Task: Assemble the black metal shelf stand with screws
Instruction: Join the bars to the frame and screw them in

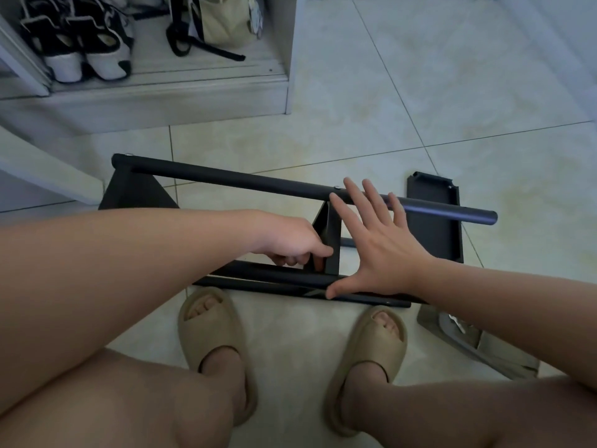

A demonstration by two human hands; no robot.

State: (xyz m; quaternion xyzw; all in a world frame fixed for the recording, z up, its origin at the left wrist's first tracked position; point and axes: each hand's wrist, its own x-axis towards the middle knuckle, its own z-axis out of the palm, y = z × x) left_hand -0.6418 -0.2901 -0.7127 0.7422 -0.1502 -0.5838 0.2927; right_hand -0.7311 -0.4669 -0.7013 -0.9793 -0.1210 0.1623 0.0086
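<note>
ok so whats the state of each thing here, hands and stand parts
left hand, grips the middle panel's lower edge
right hand, open, fingers spread across the top pole
top pole, lying sideways, screw heads at two panels
middle panel, upright between the poles
loose panel, flat on the floor, unattached
bottom pole, on the floor by the slippers

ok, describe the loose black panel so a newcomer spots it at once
On the tiled floor ahead of the person's slippers lies the stand frame. Follow its far tube to the free right end: the loose panel lies flat on the tiles beneath it. Unlike the two fitted panels standing on edge between the tubes, it is unattached.
</note>
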